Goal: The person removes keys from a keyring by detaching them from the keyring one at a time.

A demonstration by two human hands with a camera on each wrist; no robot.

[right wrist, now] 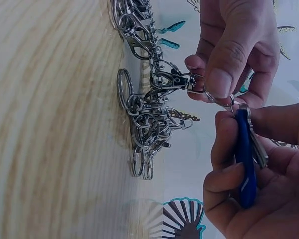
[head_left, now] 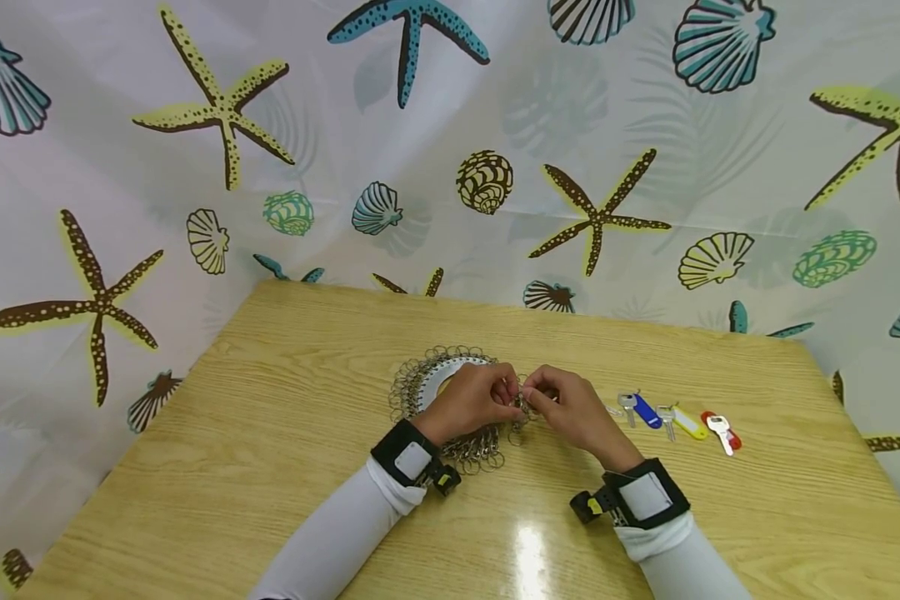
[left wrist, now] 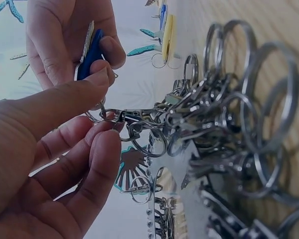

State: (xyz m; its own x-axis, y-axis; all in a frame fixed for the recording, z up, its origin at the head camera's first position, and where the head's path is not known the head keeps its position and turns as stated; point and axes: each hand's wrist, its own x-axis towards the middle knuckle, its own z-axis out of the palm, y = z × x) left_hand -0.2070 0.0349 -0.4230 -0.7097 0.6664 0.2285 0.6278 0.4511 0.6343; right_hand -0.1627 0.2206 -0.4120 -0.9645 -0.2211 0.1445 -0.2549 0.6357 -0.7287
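Note:
My left hand (head_left: 471, 402) pinches a metal key ring (right wrist: 223, 101) between thumb and fingers. The ring hangs from a swivel clasp (right wrist: 178, 81), close to a cluster of similar clasps. Facing it, my right hand (head_left: 576, 410) holds a blue key tag (right wrist: 245, 162) with a silver key (right wrist: 259, 149) lying along it. The tag's top end meets the key ring at the left fingertips; whether it is threaded on cannot be told. Under and beside the left hand lies a white ring-shaped holder (head_left: 429, 385), its rim hung with many clasps and rings.
Right of the hands lie more tags with keys on the wooden table (head_left: 270, 467): a blue tag (head_left: 647, 412), a yellow tag (head_left: 692, 425) and a red tag (head_left: 733, 438). A patterned cloth (head_left: 450, 242) hangs behind the table.

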